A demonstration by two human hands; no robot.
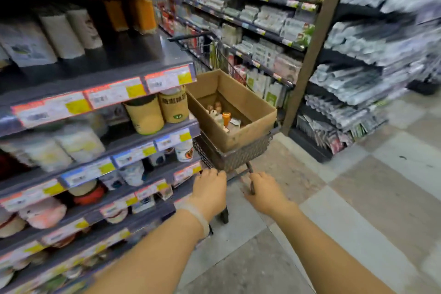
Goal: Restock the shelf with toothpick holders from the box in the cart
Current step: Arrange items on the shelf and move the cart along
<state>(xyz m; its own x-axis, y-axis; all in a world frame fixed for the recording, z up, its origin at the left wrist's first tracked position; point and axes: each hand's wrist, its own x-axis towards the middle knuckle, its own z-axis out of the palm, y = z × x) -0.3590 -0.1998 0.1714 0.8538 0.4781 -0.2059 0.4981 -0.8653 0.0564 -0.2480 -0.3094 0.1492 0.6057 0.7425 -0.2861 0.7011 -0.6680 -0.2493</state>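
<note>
Both hands, left hand (210, 188) and right hand (265, 192), grip the cart (236, 157) handle; its open cardboard box (248, 131) holds small toothpick holders (220, 113), labels unreadable

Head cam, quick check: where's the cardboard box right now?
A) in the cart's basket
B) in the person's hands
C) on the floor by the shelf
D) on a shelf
A: the open cardboard box sits in the cart basket, while the left hand and right hand grip the cart's handle.

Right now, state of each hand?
Left hand: gripping the cart handle.
Right hand: gripping the same handle, fingers curled round its bar.
</note>
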